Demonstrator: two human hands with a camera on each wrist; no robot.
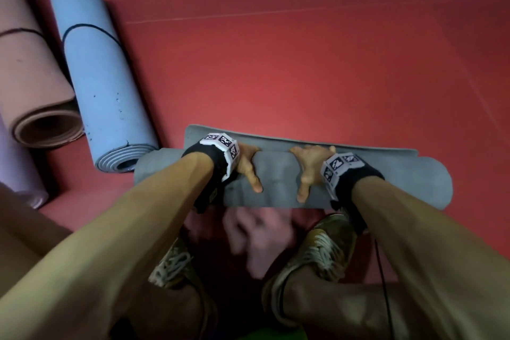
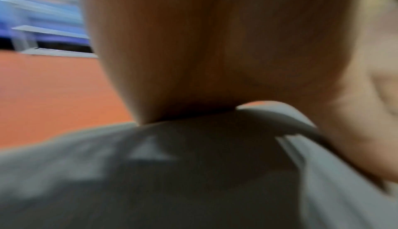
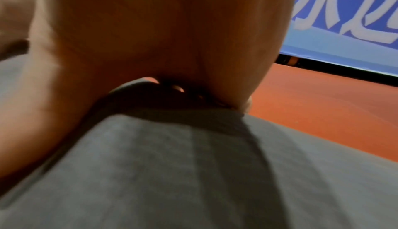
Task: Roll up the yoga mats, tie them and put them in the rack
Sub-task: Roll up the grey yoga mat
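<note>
A grey yoga mat (image 1: 278,179) lies rolled across the red floor just ahead of my feet, its last flap (image 1: 358,146) still flat beyond the roll. My left hand (image 1: 248,165) grips the roll left of its middle, fingers curled over the far side and thumb on the near side. My right hand (image 1: 309,165) grips it the same way just to the right. In the left wrist view the palm (image 2: 204,54) presses on the grey mat (image 2: 150,181). The right wrist view shows the palm (image 3: 161,37) on the mat (image 3: 193,173), fingertips hidden behind the roll.
A rolled blue mat (image 1: 99,72) tied with a dark cord lies at the left, its end close to the grey roll. A rolled pink mat (image 1: 33,72) and a lilac one (image 1: 16,168) lie further left. A blue banner (image 3: 355,20) stands at the floor's edge.
</note>
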